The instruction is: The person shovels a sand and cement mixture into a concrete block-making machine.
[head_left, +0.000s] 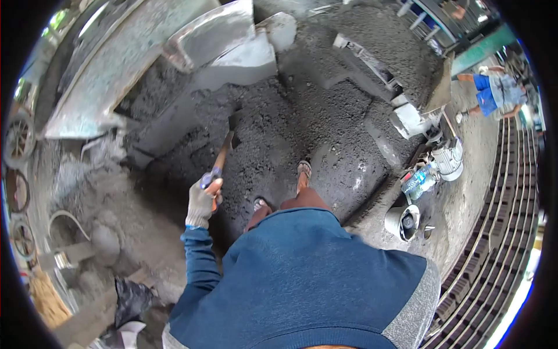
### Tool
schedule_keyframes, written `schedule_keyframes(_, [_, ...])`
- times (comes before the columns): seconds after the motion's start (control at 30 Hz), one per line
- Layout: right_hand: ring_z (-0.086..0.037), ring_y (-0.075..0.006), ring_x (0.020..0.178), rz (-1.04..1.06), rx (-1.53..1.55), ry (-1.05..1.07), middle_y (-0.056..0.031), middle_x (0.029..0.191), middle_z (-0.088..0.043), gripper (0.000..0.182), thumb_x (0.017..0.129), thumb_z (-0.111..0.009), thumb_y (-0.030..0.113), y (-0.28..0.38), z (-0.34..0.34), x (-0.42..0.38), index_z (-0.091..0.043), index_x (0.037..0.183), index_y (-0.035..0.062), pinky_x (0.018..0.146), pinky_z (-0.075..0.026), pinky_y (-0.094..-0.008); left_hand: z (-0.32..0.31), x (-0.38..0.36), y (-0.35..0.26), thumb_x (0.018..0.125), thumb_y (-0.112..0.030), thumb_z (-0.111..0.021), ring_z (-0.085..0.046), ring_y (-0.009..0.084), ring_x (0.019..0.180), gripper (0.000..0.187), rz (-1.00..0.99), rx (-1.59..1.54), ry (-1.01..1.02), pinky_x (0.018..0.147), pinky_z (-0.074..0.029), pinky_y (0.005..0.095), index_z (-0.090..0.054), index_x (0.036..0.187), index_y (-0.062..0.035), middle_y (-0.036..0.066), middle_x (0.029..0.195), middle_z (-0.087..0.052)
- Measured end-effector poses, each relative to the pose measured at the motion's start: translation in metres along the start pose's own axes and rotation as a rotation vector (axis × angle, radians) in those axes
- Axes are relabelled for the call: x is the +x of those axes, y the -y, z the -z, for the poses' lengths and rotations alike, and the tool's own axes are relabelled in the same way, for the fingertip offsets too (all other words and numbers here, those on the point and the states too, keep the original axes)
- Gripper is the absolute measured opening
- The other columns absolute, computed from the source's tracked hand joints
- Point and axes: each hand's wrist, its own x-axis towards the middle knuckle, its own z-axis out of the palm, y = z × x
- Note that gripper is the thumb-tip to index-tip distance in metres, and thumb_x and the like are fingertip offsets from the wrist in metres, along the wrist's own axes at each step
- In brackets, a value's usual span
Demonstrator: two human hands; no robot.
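Observation:
My left hand [203, 198] wears a pale knitted glove with purple and orange areas at the fingers. Its fingers are wrapped around the upper end of a shovel [223, 155] with a brown wooden shaft. The dark blade points away from me and is partly sunk in the damp grey-black mix [267, 125], so its edge is hidden. My sandalled feet stand on this mix, just right of the shovel. My right hand is out of sight; only the right shoulder of my blue sweatshirt shows.
Metal panels [212, 38] border the pit at upper left. At right stand an electric motor [447, 161], a water bottle [419, 181] and a white bucket [401, 223]. Racks of dark blocks [494, 209] line the far right, near a person in blue shorts [487, 96].

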Motion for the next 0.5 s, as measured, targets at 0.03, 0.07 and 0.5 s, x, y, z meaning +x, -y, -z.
schedule_keyframes(0.03, [-0.070, -0.0337, 0.097, 0.011, 0.064, 0.072, -0.0153, 0.102, -0.072, 0.029, 0.085, -0.055, 0.028, 0.016, -0.020, -0.022, -0.077, 0.098, 0.0137, 0.086, -0.054, -0.0463, -0.001, -0.005, 0.006, 0.087, -0.017, -0.072, -0.052, 0.0092, 0.050, 0.017, 0.020, -0.011, 0.011, 0.045, -0.039, 0.0225, -0.062, 0.090, -0.0036, 0.000, 0.065, -0.055])
schedule_keyframes(0.07, [-0.070, -0.0338, 0.097, 0.011, 0.114, 0.146, -0.0154, 0.102, -0.072, 0.029, 0.085, -0.055, 0.027, 0.028, -0.038, -0.040, -0.077, 0.098, 0.0138, 0.086, -0.054, -0.0463, -0.004, -0.009, 0.011, 0.087, -0.016, -0.072, -0.052, 0.0093, 0.050, 0.016, 0.038, -0.025, 0.022, 0.045, -0.039, 0.0227, -0.062, 0.088, -0.0041, 0.000, 0.065, -0.055])
schedule_keyframes(0.5, [-0.070, -0.0363, 0.087, 0.607, -0.345, -0.268, -0.0179, 0.093, -0.072, 0.037, 0.098, -0.042, 0.029, 0.104, 0.145, 0.237, -0.072, 0.092, 0.0091, 0.076, -0.055, -0.0487, -0.065, -0.089, -0.050, 0.080, -0.035, -0.077, -0.063, 0.0213, 0.071, 0.039, -0.268, 0.525, 0.102, 0.064, -0.049, 0.0353, -0.060, 0.088, -0.0003, 0.012, 0.073, -0.062])
